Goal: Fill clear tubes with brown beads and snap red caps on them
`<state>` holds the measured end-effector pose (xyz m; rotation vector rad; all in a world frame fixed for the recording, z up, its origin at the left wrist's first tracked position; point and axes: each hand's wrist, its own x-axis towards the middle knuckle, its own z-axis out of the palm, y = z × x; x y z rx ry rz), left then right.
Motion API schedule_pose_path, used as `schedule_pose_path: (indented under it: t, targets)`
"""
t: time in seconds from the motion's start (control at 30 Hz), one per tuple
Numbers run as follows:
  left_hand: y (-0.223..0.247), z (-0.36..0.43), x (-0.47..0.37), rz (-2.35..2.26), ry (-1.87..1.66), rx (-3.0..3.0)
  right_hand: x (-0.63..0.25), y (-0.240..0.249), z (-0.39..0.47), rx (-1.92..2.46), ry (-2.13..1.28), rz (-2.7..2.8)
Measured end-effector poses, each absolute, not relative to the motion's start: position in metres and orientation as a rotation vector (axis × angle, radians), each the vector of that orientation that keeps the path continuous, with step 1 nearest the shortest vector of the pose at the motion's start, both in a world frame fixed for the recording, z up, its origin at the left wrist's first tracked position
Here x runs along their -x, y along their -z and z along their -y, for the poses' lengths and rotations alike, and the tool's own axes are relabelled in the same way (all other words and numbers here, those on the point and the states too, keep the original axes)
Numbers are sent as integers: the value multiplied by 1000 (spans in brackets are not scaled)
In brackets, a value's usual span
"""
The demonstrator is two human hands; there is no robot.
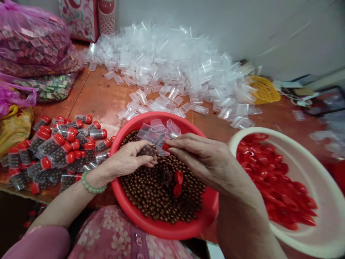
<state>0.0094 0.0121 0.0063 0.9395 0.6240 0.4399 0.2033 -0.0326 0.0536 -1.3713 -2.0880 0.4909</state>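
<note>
Over the red basin (164, 235), my left hand (132, 156) has its fingers closed around a clear container filled with brown balls (147, 150). My right hand (198, 158) pinches a red cap (165, 147) just right of that container's mouth. Brown balls (151, 201) fill much of the basin. Several clear, empty containers (157, 130) lie on them at the basin's far side. Another red cap (178, 183), flipped open, rests on the balls below my right hand, beside a clear container (166, 177).
Filled, red-capped containers (56, 147) are piled at the left. A heap of clear containers (167, 64) spreads along the back. At the right stands a white basin (320, 194) of red caps (272, 180). Pink bags (32, 39) and a yellow basket (265, 90) sit farther back.
</note>
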Motion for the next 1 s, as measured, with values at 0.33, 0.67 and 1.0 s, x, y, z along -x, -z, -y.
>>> schedule_pose_path:
  t: [0.33, 0.67, 1.0]
  targets:
    - [-4, -12, -8, -664, -420, -1058, -205, -60, 29, 1375, -544, 2273]
    - [-7, -14, -6, -580, -480, -827, -198, -42, 33, 1485, -685, 1777]
    - [0, -17, 0, -351, -433, -547, -181, -31, 29, 1393, -856, 1443]
